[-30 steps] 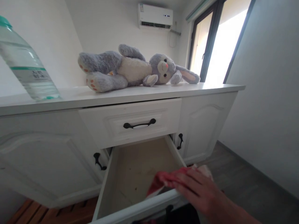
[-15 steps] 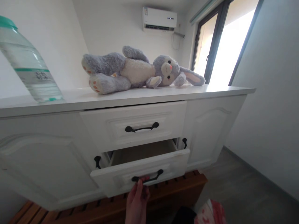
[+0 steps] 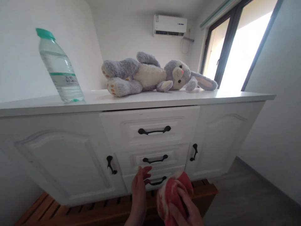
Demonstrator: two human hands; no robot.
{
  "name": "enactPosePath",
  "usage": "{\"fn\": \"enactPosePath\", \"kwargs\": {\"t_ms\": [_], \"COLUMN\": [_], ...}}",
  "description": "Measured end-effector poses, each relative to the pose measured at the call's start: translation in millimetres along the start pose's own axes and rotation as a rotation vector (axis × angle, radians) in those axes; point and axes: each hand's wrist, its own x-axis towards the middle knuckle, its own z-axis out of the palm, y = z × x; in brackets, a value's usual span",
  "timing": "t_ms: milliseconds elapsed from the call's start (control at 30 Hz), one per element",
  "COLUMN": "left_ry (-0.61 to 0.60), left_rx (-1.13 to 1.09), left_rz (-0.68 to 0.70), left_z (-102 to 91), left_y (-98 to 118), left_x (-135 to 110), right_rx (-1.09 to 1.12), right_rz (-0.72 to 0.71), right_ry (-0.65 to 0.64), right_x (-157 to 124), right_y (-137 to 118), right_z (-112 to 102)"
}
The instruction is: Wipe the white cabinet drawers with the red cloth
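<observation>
A white cabinet (image 3: 58,157) has three drawers in its middle, all closed. My left hand (image 3: 139,191) is raised in front of the lowest drawer, fingers apart, with its fingertips close to that drawer's black handle (image 3: 158,181). My right hand (image 3: 188,210) grips a bunched red and white cloth (image 3: 172,193) just to the right of the left hand, low in view. The middle drawer (image 3: 154,159) sits flush with the cabinet front.
On the cabinet top lie a grey plush rabbit (image 3: 150,73) and a water bottle (image 3: 60,67) with a green cap. A wooden slatted base (image 3: 77,213) runs under the cabinet. A grey wall (image 3: 277,125) stands at the right, a window (image 3: 237,44) behind it.
The middle drawer went from wide open to fully closed. My left hand left its handle and now hovers by the lowest drawer. The cloth came out of the drawer and moved up beside the left hand.
</observation>
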Motion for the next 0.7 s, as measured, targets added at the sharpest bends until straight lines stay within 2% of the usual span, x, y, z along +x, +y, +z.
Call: {"fn": "enactPosePath", "kwargs": {"t_ms": [100,167,267,333,367,433,500,600,700], "left_ry": [0.221,0.34,0.388,0.388,0.388,0.358,0.264,-0.011,-0.284], "left_rx": [0.065,0.115,0.306,0.423,0.463,0.515,0.532,0.51,0.528], "left_rz": [0.286,0.453,0.598,0.622,0.626,0.621,0.595,0.575,0.603], "left_z": [-29.2,-45.5,-61.9,-64.6,-62.2,-47.5,-18.0,50.3,123.6], "left_y": [17,28,41,43,41,33,21,3,-8], "left_x": [-18,-17,0,13,18,22,17,0,-16], "right_rx": [0.045,0.026,-0.181,-0.304,-0.336,-0.345,-0.315,-0.234,-0.172], "right_rz": [-0.342,-0.51,-0.69,-0.724,-0.703,-0.62,-0.545,-0.467,-0.304], "right_ry": [-0.171,-0.276,-0.436,-0.529,-0.552,-0.545,-0.495,-0.398,-0.188], "right_x": [67,104,141,153,157,161,161,159,160], "right_y": [-43,-66,-81,-80,-78,-68,-52,-15,32], "right_z": [61,111,181,205,207,187,141,50,-30]}}
